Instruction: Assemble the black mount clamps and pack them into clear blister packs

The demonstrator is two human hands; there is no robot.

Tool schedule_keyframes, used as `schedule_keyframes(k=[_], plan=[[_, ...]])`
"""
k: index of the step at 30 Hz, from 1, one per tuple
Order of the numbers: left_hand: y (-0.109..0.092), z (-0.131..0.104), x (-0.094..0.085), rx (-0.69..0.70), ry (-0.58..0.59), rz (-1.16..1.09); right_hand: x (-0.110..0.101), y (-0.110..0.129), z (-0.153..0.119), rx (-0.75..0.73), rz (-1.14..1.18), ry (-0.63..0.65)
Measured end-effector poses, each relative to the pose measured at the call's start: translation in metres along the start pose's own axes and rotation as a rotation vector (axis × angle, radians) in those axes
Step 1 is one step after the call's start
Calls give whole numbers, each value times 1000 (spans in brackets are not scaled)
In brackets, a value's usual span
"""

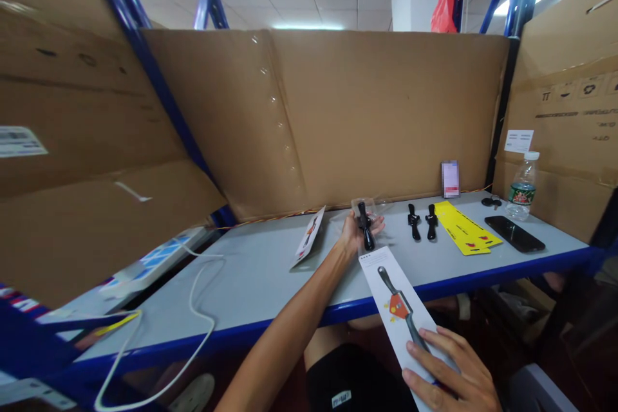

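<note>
My left hand (352, 232) is over the grey shelf top (261, 270), holding a clear plastic tray (358, 209) with a black two-handled tool (365, 225) in it. My right hand (454, 367) grips the lower end of a long white printed box (393, 302), which shows a picture of a similar tool. The box's upper end is close to the tray. Two more black tools (414, 222) (431, 223) lie side by side to the right. Left of my left hand, a white printed card or box (308, 238) stands tilted.
Yellow printed cards (458, 225), a dark phone (514, 234), keys (491, 202) and a water bottle (523, 188) are at the right. A lit phone (450, 179) leans against the cardboard back wall (386, 116). A white cable (193, 296) and power strip (154, 264) are at the left.
</note>
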State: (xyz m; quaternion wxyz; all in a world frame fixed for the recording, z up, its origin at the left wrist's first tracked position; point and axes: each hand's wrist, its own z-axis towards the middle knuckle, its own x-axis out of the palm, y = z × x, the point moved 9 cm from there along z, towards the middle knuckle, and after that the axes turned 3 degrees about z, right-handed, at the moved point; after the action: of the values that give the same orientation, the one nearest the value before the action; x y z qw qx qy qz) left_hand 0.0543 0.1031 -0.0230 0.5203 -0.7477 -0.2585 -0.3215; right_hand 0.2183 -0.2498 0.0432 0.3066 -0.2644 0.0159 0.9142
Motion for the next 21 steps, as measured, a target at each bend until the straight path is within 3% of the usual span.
schedule_keyframes(k=[11, 18, 21], plan=[[3, -3, -1, 14, -31, -2, 6, -3, -22, 100, -81, -54], [2, -2, -6, 46, -71, -39, 17, -3, -14, 155, -63, -102], [3, -1, -9, 53, -80, -55, 24, -13, -4, 254, -31, -160]])
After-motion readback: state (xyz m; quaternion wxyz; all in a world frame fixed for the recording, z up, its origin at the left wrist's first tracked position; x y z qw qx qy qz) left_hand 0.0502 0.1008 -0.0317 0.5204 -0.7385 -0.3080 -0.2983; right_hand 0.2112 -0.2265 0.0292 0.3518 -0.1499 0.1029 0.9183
